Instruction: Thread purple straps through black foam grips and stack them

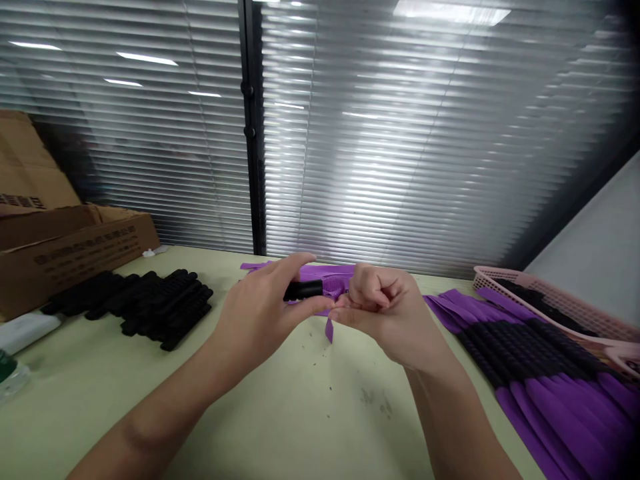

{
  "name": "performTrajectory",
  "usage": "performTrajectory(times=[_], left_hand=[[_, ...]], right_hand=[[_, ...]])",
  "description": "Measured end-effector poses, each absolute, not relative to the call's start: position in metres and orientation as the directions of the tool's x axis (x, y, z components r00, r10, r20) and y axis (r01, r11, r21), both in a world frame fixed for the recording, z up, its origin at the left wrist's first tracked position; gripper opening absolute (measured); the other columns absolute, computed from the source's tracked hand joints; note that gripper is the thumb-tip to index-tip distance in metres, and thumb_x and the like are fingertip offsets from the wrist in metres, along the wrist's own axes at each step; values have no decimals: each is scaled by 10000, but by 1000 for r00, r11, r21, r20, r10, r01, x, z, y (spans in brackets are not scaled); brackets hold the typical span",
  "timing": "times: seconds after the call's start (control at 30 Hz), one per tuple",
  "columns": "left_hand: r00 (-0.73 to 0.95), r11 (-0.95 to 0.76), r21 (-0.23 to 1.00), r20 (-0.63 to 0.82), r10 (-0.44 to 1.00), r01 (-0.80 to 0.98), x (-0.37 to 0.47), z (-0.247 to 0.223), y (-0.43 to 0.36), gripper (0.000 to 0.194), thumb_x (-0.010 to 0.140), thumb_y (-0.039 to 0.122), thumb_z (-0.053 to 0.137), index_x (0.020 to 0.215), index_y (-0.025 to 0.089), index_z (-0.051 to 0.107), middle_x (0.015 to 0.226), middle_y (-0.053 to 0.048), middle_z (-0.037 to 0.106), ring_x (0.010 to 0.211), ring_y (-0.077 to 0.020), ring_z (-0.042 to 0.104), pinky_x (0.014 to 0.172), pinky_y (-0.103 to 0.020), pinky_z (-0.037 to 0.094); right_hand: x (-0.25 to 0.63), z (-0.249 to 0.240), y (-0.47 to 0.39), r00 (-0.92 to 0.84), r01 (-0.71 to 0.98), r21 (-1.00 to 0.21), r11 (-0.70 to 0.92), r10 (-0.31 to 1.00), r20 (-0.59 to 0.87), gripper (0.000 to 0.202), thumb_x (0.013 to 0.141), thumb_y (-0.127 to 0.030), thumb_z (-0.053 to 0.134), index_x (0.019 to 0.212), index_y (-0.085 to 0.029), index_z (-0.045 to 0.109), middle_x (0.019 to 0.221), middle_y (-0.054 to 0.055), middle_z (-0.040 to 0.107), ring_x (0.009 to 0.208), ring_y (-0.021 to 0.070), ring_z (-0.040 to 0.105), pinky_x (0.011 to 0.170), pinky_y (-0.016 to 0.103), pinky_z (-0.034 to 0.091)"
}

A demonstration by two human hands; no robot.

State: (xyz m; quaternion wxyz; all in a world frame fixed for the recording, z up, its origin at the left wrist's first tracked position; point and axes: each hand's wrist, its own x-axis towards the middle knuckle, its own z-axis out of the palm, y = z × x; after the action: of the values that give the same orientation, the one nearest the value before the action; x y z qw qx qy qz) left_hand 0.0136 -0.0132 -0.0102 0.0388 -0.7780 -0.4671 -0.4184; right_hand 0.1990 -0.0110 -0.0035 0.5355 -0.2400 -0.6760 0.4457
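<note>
My left hand (pixel 265 300) is closed around a short black handle (pixel 303 290), thumb in front and fingers behind. At the handle's right end a purple strap (pixel 333 287) shows between my hands, and a short purple end (pixel 329 331) hangs below them. My right hand (pixel 383 300) is curled, its thumb and fingers pinched at the strap, with the thumb tips of both hands almost touching. What exactly lies inside the right-hand pinch is hidden. Behind the hands, more purple strap (pixel 260 266) lies across the table.
Several black handles (pixel 165 303) are heaped at left, before a cardboard box (pixel 85 250). At right, purple straps with black handles (pixel 530 353) lie in a row beside a pink basket (pixel 560 303) holding black items. A clear bottle (pixel 13 380) stands at the left edge. Window blinds (pixel 375 133) rise behind the table.
</note>
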Motion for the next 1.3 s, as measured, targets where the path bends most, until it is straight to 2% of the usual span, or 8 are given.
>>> performTrajectory(times=[0.47,0.73,0.9,1.3], left_hand=[[217,-576,477,614,759,664,17,-9,-14,454,775,550,629,1156,309,571,874,11,660,750,-152,602,489,-209,401],[244,-589,543,577,780,599,17,-4,-17,448,761,531,651,1137,292,595,879,8,661,796,-165,599,641,-266,457],[274,-611,585,563,779,534,18,-1,-19,426,773,501,652,1129,274,601,905,-3,669,837,-179,605,754,-315,485],[293,-597,646,524,800,476,20,0,-19,392,770,472,667,1100,268,609,929,2,680,868,-176,621,769,-305,501]], right_hand=[[201,-6,-10,-370,-217,-842,493,757,539,575,686,-2,694,602,-193,159,616,-67,242,557,68,298,526,254,309],[200,-3,-15,-383,-262,-844,468,752,536,595,699,-54,717,598,-187,146,611,-65,237,546,63,291,508,251,283],[201,-2,-19,-373,-267,-842,468,756,538,594,693,-68,726,590,-193,154,614,-62,248,550,72,310,529,261,336],[200,0,-22,-380,-313,-841,441,753,537,565,698,-15,678,583,-193,153,611,-59,254,554,76,339,543,262,376]])
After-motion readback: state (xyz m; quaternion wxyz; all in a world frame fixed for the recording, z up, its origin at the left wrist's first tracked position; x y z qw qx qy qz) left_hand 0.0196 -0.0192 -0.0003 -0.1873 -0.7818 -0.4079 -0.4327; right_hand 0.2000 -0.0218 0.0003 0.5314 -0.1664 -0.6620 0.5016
